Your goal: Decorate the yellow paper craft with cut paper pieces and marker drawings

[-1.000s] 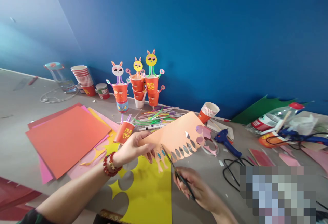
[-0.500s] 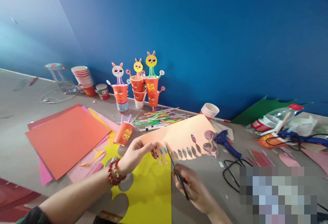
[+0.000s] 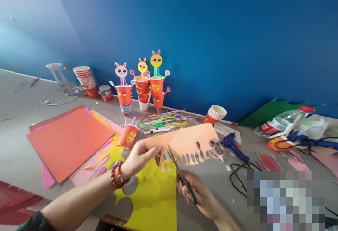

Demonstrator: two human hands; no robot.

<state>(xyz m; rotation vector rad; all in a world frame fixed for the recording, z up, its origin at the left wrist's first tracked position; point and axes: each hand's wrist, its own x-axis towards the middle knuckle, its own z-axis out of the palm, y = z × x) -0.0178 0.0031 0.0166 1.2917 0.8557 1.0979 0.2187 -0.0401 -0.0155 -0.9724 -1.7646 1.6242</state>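
Observation:
A peach-coloured paper sheet point(image 3: 188, 137) is held up above the table, its lower edge notched with a row of cut-out shapes. My left hand point(image 3: 144, 158), with red beads at the wrist, pinches the sheet at its lower left. Beside those fingers, small pieces with blue ovals point(image 3: 166, 155) hang at the paper's edge. My right hand point(image 3: 194, 190) grips dark-handled scissors point(image 3: 188, 188), whose blades point up and left and meet the paper close to the blue ovals. Under both hands lies a yellow sheet point(image 3: 155, 195) with rounded cut-outs along its left side.
Paper-cup figures with animal faces point(image 3: 156, 62) stand by the blue wall. Coloured sticks point(image 3: 166, 120) lie before them, near a tilted red cup point(image 3: 128, 136). Orange sheets point(image 3: 70, 139) are stacked left; a blue glue gun point(image 3: 235, 146) with black cable lies right.
The peach sheet has tipped so its upper edge sits a little lower, showing more of the cup stack behind it. Both hands keep their holds, with the scissors shifted slightly.

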